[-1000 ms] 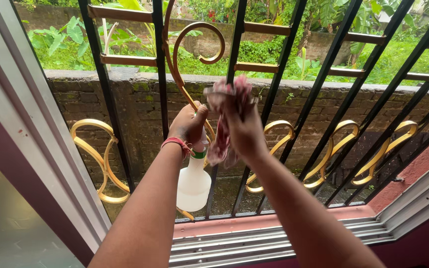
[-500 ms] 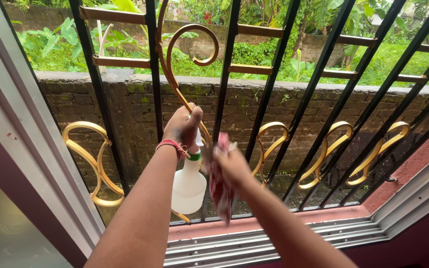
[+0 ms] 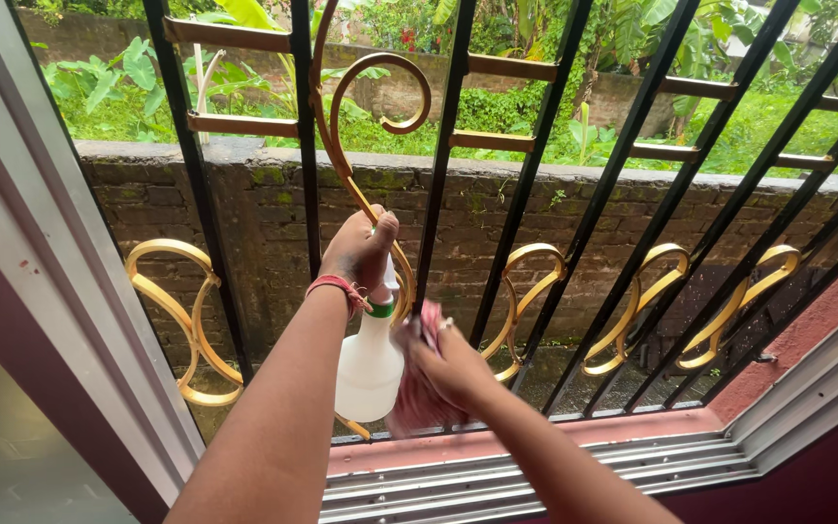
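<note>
Daylight falls through an open window fitted with a black iron grille (image 3: 623, 165) trimmed with gold scrollwork (image 3: 181, 320). Beyond it runs a low, moss-stained brick wall (image 3: 555, 209), with lush green plants (image 3: 118, 82) on the far side. A pale metal window frame (image 3: 60, 281) stands at left; sliding tracks (image 3: 555, 471) cross the near, reddish sill (image 3: 497, 442).

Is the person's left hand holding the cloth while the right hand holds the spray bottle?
No: the left hand grips the white spray bottle, and the right hand holds the reddish cloth.
</note>
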